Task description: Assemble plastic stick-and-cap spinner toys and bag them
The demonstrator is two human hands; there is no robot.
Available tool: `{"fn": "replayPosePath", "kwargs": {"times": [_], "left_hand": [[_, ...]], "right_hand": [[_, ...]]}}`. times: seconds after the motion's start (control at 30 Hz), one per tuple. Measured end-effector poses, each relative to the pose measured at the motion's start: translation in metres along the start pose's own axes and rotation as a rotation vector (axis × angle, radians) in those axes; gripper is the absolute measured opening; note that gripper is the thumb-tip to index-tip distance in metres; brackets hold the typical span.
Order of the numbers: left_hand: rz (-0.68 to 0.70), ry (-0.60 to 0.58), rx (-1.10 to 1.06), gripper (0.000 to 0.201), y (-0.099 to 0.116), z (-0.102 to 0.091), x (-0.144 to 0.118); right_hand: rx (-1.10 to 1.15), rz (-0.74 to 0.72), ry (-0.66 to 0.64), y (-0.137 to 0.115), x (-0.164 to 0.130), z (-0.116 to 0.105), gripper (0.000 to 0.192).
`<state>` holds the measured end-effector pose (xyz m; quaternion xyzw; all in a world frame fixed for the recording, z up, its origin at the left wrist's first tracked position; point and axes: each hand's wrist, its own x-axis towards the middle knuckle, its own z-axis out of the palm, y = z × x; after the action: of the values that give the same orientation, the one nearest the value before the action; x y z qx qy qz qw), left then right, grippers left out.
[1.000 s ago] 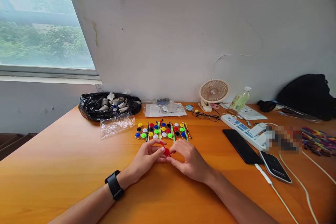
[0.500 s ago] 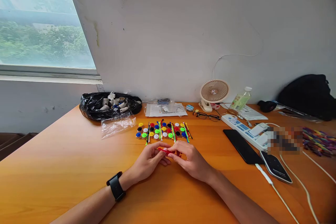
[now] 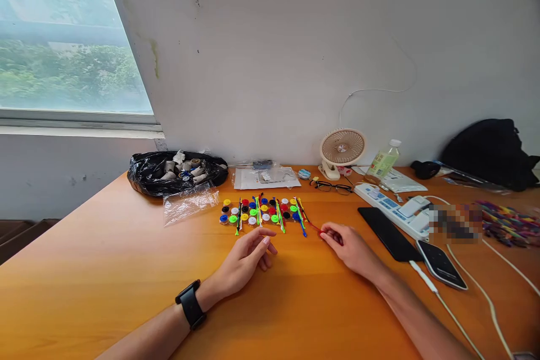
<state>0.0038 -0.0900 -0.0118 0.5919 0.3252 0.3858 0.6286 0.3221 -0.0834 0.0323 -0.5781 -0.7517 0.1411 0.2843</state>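
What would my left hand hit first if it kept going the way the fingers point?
Probably the rows of colored caps and sticks. The left hand rests on the orange table with its fingers aimed up and right, just short of them.

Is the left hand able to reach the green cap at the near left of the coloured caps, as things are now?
Probably yes: the left hand lies open just before the green cap, with only bare table between.

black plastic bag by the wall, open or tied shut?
Open. The crumpled black plastic bag gapes at its top, and small grey and white spools show inside it.
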Motion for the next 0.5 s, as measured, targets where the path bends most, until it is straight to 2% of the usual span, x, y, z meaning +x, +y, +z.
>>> {"fn": "replayPosePath", "kwargs": {"times": [0.03,0.07,0.13,0.3,0.37,0.5], "left_hand": [[0.001,0.003,0.002,0.049,0.001,0.0,0.0],[0.003,0.005,0.004,0.049,0.002,0.001,0.0],[0.009,0.008,0.013,0.049,0.004,0.002,-0.001],[0.019,0.022,0.075,0.045,0.006,0.0,-0.001],[0.066,0.071,0.182,0.039,0.008,-0.004,0.0],[0.252,0.245,0.478,0.024,0.017,-0.025,0.006]], "right_hand": [[0.024,0.031,-0.092,0.008,-0.003,0.007,0.029],[0.028,0.048,-0.131,0.015,-0.004,0.013,0.03],[0.043,0.062,-0.137,0.022,-0.006,0.02,0.031],[0.102,0.074,-0.051,0.023,-0.011,0.022,0.032],[0.118,0.075,-0.044,0.024,-0.013,0.024,0.032],[0.099,0.059,-0.013,0.029,-0.015,0.027,0.03]]}}
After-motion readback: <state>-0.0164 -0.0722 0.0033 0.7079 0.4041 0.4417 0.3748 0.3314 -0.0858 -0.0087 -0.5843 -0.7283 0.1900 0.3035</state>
